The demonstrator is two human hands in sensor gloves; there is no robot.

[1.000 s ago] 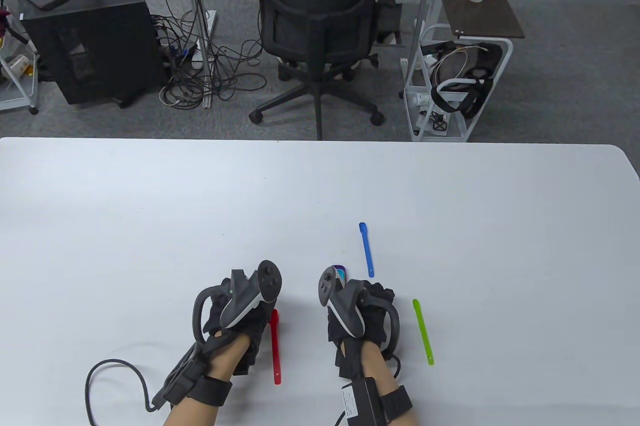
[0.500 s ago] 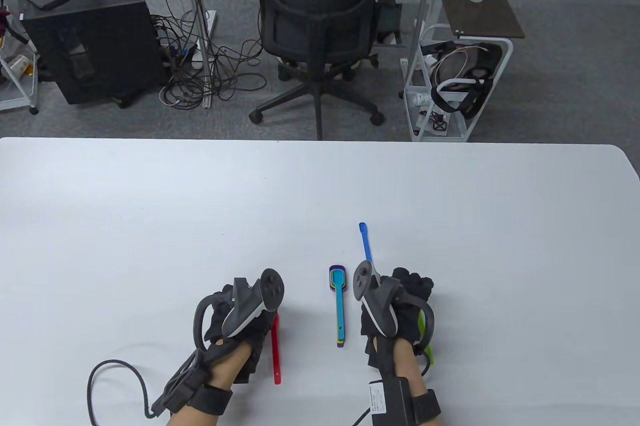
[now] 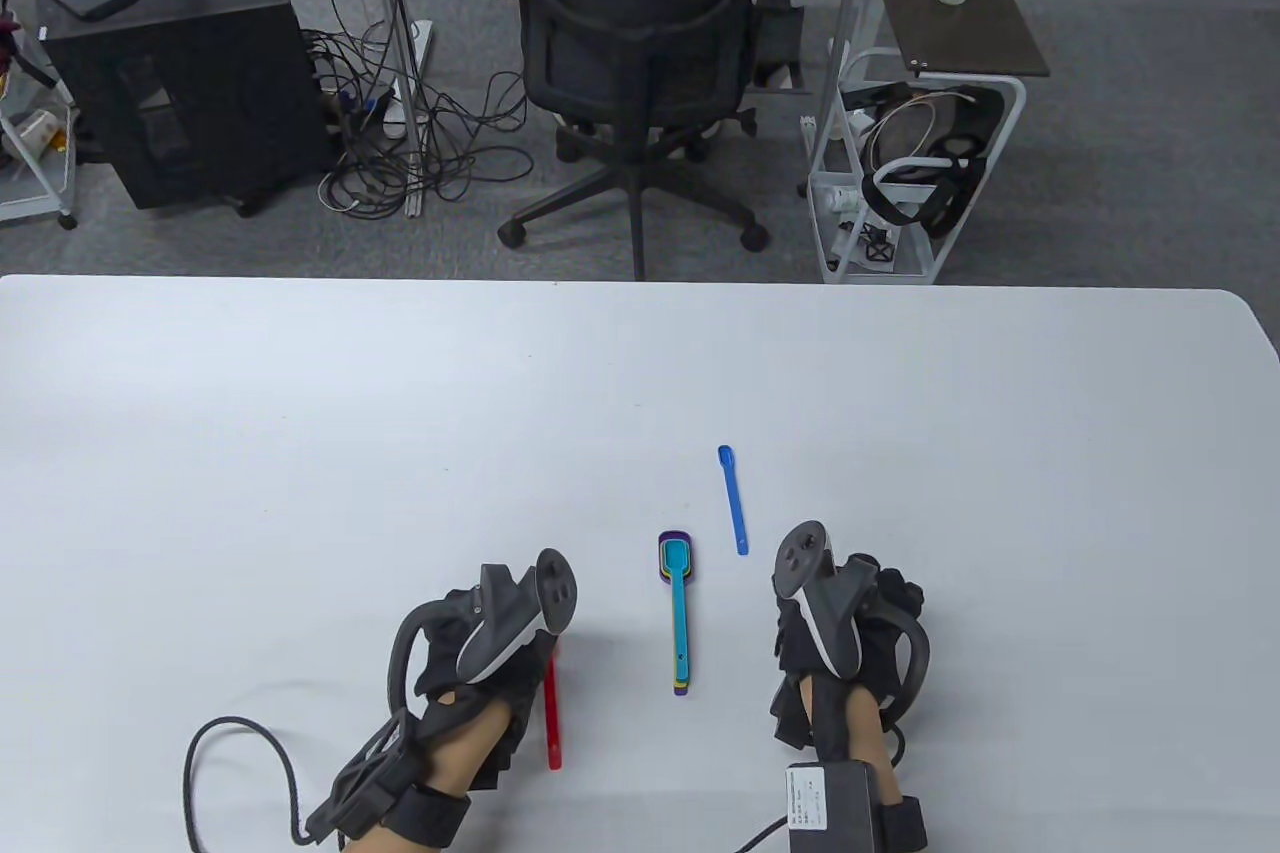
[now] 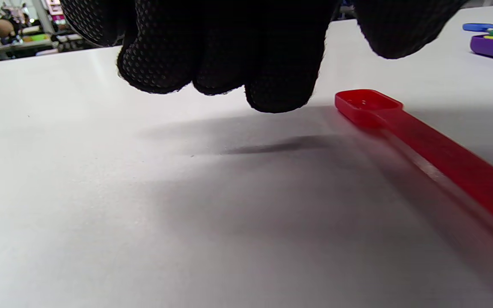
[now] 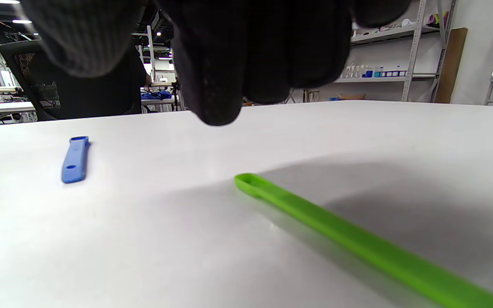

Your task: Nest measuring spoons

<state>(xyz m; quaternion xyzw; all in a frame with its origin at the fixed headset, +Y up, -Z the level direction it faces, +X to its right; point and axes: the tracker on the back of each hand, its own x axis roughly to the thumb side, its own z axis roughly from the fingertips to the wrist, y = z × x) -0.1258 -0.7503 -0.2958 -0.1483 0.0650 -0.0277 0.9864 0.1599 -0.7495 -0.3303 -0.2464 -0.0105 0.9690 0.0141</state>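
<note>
My left hand (image 3: 480, 653) and right hand (image 3: 850, 633) hold nothing, grips curled. Three loose spoons: red (image 3: 551, 708), blue (image 3: 733, 499), green (image 5: 357, 244). One nested stack (image 3: 678, 608) on the bench (image 3: 300, 443).

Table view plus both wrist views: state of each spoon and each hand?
nested stack: flat on table, teal on top, untouched
red spoon: loose, flat, beside left hand
green spoon: loose, flat, under right hand
blue spoon: loose, flat, apart
left hand: holds nothing
right hand: holds nothing, above green spoon
</note>
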